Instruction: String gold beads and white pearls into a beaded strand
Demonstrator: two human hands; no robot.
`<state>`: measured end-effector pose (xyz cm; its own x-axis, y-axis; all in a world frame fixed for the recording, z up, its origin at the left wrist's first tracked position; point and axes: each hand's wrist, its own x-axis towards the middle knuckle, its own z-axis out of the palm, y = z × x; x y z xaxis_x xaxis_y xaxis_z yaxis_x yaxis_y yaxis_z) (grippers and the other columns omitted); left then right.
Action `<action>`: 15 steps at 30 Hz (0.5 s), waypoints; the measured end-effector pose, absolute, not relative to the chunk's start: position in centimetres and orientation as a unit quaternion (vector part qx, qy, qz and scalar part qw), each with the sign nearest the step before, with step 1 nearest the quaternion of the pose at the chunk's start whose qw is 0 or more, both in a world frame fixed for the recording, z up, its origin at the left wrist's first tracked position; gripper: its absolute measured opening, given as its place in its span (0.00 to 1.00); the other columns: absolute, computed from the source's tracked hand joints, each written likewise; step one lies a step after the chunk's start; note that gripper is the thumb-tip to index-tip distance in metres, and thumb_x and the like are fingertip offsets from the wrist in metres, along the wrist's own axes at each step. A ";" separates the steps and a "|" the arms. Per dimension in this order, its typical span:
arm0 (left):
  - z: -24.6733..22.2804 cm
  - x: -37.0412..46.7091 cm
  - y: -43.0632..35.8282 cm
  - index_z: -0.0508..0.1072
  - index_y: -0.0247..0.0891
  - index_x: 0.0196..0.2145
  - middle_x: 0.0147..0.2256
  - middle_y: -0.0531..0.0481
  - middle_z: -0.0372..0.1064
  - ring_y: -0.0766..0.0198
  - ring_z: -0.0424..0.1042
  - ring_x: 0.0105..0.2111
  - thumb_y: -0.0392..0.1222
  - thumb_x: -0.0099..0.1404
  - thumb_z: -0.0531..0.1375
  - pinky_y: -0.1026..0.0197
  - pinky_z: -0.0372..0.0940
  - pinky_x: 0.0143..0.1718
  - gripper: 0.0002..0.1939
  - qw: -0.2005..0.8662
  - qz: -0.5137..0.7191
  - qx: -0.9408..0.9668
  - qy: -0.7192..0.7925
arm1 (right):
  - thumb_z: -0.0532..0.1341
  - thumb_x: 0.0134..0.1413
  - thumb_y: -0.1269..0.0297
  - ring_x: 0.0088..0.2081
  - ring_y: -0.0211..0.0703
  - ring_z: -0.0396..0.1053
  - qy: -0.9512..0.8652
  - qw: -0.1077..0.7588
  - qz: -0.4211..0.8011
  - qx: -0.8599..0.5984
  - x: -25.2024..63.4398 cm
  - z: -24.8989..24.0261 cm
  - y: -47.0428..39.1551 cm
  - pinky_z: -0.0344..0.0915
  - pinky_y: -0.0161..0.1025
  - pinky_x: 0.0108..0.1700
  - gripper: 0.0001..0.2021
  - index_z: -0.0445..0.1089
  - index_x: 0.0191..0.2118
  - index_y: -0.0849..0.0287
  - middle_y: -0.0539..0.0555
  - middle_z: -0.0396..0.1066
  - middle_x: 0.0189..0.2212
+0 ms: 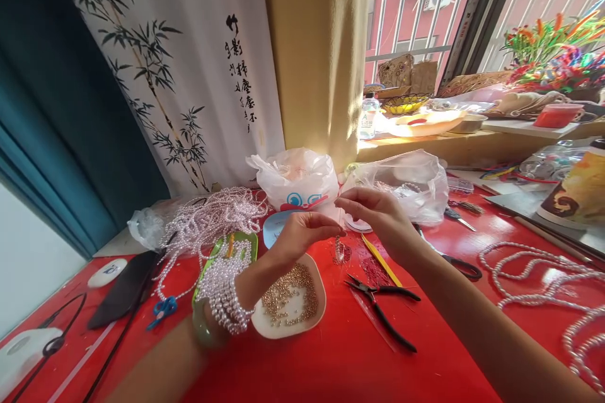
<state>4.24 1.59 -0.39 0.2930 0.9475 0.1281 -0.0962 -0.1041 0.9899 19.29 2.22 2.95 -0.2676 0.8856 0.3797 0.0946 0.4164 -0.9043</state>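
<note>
My left hand (305, 236), with pearl bracelets (229, 305) and a green bangle (204, 324) at its wrist, pinches a short strand of small beads (338, 249) that hangs from its fingertips. Slightly higher and to the right, my right hand (378, 214) has thumb and fingers pressed together; what they hold is too small to make out. Beneath my left hand a cream dish (317, 312) holds gold beads (290, 293). Black-handled pliers (375, 293) lie open below my right hand, and a yellow pointed stick (382, 261) rests beside them on the red table (345, 365).
A green tray (254, 242) of white pearls and heaped pearl strings (212, 214) lie left. Plastic bags (297, 179) stand behind my hands. Scissors (463, 266) and looped pearl strings (524, 258) are on the right. Blue folded scissors (163, 310) and a black phone (123, 289) lie far left.
</note>
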 end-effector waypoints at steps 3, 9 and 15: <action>0.3 4.5 1.4 0.73 0.34 0.23 0.25 0.47 0.71 0.66 0.68 0.27 0.37 0.48 0.63 0.60 0.61 0.34 0.03 0.575 0.430 0.592 0.366 | 0.59 0.46 0.63 0.25 0.31 0.57 -0.651 0.526 0.422 -0.349 19.2 2.8 2.3 0.54 0.32 0.29 0.07 0.67 0.24 0.60 0.46 0.61 0.21; 1.2 3.3 1.2 0.67 0.33 0.24 0.25 0.50 0.69 0.67 0.68 0.28 0.38 0.51 0.61 0.62 0.62 0.36 0.07 0.599 0.507 0.538 0.307 | 0.53 0.52 0.54 0.34 0.36 0.67 -0.538 0.474 0.642 -0.271 17.9 0.7 3.4 0.61 0.37 0.39 0.13 0.67 0.37 0.57 0.51 0.70 0.32; 0.9 0.1 2.2 0.62 0.36 0.26 0.28 0.52 0.70 0.66 0.71 0.30 0.39 0.52 0.60 0.62 0.62 0.37 0.08 0.547 0.623 0.463 0.313 | 0.49 0.55 0.54 0.36 0.40 0.70 -0.479 0.276 0.804 -0.218 16.1 -1.8 2.9 0.59 0.40 0.46 0.17 0.67 0.39 0.62 0.56 0.73 0.32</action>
